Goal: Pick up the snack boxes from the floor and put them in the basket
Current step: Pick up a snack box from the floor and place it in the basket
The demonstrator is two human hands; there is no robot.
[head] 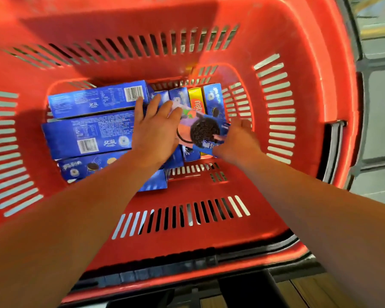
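Both my arms reach down into a deep red plastic basket (298, 107). Several blue snack boxes (91, 127) lie flat on its floor at the left. More blue boxes and a yellow box (195, 96) stand on edge at the right. A blue and pink cookie box (200, 132) lies tilted on top of them. My left hand (156, 127) rests flat on that box's left part, fingers straight. My right hand (238, 138) grips its right end, with the fingers hidden behind it.
The basket's slotted walls rise close on all sides. Its near floor (187, 185) is bare red plastic. A black handle bar (187, 272) runs along the near rim. Grey floor tiles (382, 107) show beyond the right rim.
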